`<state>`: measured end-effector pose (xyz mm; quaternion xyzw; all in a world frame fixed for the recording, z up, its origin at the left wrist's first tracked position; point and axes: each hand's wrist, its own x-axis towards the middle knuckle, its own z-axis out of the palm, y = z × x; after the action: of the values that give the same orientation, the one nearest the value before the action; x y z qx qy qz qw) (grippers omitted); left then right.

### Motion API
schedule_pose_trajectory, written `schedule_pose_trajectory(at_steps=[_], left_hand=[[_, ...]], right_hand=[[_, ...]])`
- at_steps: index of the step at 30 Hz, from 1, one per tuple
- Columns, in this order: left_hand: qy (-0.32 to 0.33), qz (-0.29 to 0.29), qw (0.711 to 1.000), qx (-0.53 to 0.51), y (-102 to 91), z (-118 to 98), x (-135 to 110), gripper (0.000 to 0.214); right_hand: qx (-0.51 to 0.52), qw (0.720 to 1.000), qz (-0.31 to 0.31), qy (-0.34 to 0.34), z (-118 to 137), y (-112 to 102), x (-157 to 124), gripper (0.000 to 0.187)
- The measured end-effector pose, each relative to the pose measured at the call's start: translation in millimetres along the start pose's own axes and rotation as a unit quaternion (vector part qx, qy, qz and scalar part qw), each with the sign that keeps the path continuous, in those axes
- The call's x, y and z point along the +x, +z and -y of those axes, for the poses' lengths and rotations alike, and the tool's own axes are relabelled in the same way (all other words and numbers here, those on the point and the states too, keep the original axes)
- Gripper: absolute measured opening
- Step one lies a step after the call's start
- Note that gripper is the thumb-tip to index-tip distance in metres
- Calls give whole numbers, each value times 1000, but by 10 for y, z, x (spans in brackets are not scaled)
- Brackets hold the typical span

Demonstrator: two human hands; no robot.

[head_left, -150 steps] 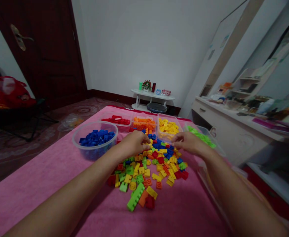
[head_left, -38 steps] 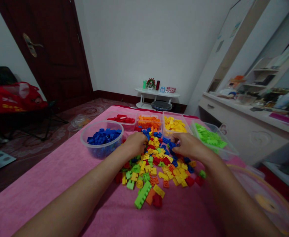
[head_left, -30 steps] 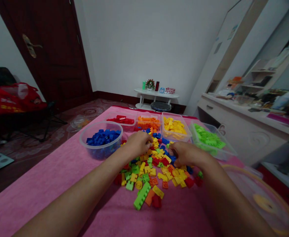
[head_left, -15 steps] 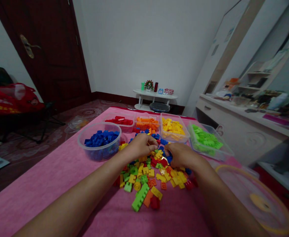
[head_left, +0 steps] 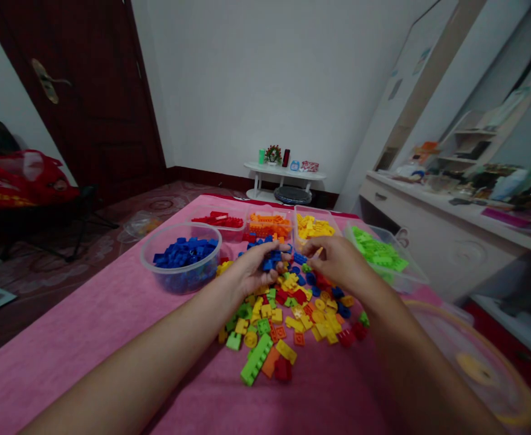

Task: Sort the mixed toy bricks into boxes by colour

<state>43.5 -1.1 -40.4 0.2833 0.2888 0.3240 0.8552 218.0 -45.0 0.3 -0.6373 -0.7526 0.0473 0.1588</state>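
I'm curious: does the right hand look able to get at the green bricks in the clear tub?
Probably yes. The right hand is close beside the clear tub, whose top looks open; only the tub's rim seems to stand between the hand and the green bricks.

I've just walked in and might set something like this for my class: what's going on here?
A person's left hand holds some blue bricks; the right hand is close by with bent fingers, but whether it grips anything is unclear. A mixed-colour pile of bricks lies on a pink cloth. A round tub left of the pile holds more blue ones, while clear boxes hold red, orange, yellow and green ones.
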Motion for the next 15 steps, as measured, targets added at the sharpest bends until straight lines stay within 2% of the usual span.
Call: schedule_pose_trajectory(at_steps=[3,6,8,11,15], left_hand=[[18,-12,1000,-5,-46,-42,23,16],[19,-3,1000,-12,-57,-59,28,15],[19,-6,1000,-10,-59,-62,29,15],[20,-12,1000,-7,-65,-60,34,15],[25,-16,1000,-5,-63,-54,35,15]], right_hand=[[-126,986,107,22,-142,117,1,33],[-170,970,171,20,-219,229,-10,50],[-179,968,174,16,-226,275,-14,48],[-186,966,178,15,-201,304,-14,32],[-185,967,175,18,-182,338,-14,23]])
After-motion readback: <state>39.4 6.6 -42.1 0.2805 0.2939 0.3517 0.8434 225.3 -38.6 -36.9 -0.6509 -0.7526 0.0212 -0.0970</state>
